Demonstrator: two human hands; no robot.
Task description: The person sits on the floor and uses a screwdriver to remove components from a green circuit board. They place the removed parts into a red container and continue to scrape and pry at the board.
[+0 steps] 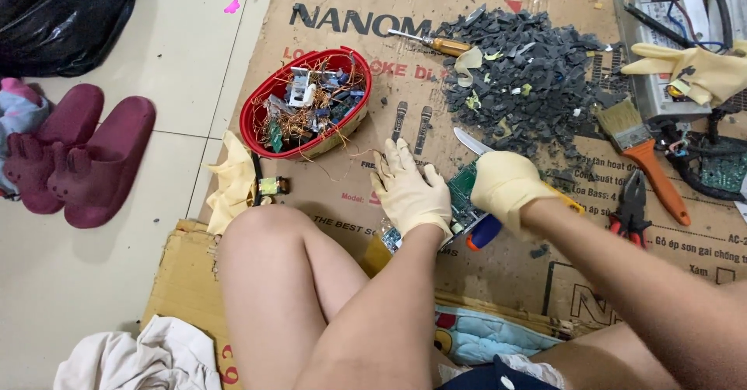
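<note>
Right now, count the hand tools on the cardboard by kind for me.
Screwdriver: 1
Paintbrush: 1
Pliers: 1
Knife, held in the right hand: 1
Total: 4

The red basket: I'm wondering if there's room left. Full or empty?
Nearly full: the red basket holds copper wire and small circuit parts heaped about to its rim.

Both gloved hands meet at the middle of the cardboard (513, 273) on the floor. The left hand (408, 192) presses down a green circuit board (461, 192); the right hand (506, 188) grips a knife (469, 139), blade pointing to 11 o'clock. At 10 o'clock sits a red basket (257, 106) of wire scraps, at 12 a heap of dark chips (537, 67), at 3 a brush (642, 149) and pliers (632, 203)
</note>
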